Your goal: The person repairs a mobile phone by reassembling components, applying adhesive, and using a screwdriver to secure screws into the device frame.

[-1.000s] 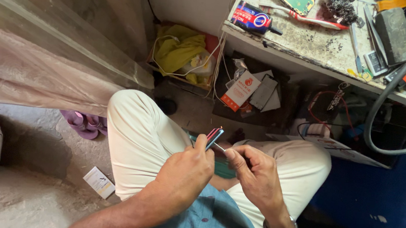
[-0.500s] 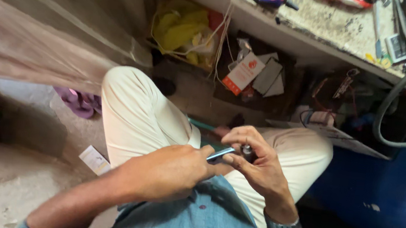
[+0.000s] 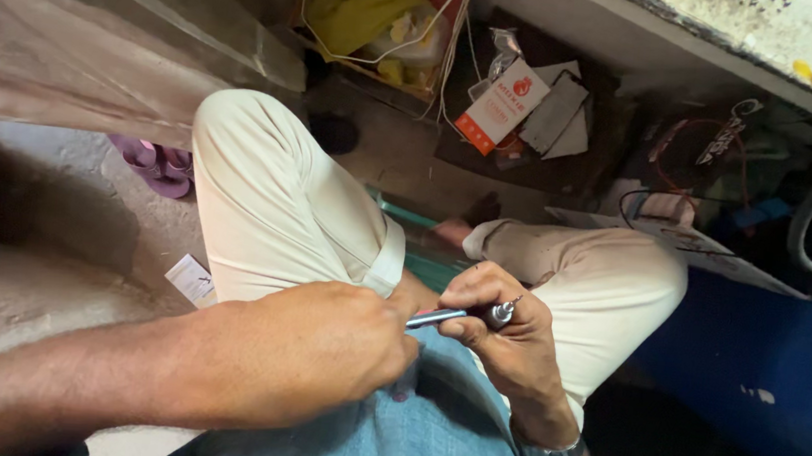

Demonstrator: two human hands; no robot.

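Under the workbench, a basket [image 3: 383,60] holds yellow cloth [image 3: 364,2]; both hands [image 3: 334,341] clamp a slim metal tool [image 3: 457,316].

Person is wearing cream trousers [image 3: 278,205], loose-fitting, with the hems turned up into a cuff at the left leg [image 3: 385,256] and another at the right leg [image 3: 486,236]. Torso is showing a light blue shirt [image 3: 425,431], plain weave, a few small dark specks on the fabric near the lower edge, and the left sleeve seems to be ending high on the arm, hardly in view. Right wrist is carrying a wristwatch [image 3: 543,454] with a grey metal-looking band; both forearms are bare, and one bare foot [image 3: 451,231] is showing between the legs.
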